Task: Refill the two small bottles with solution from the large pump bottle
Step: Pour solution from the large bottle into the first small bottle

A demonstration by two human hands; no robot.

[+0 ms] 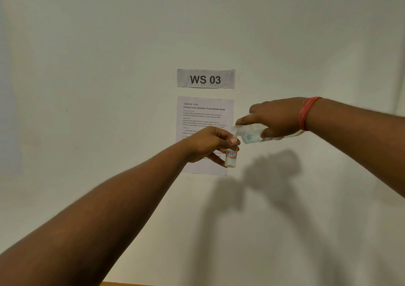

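My left hand [210, 143] grips a small clear bottle [231, 157] by its neck and holds it upright in the air in front of the wall. The bottle carries a red-and-blue label and has whitish liquid in its lower part. My right hand [276, 118] grips the large clear bottle [249, 134], which lies tipped almost level with its open threaded mouth pointing left, right above the small bottle's top. A little liquid sits in the large bottle near its neck. No pump head and no second small bottle are in view.
Behind the hands a pale wall carries a "WS 03" sign [206, 79] and a printed task sheet [205, 119]. A strip of wooden surface [131, 284] shows at the bottom edge. A red band [306, 112] circles my right wrist.
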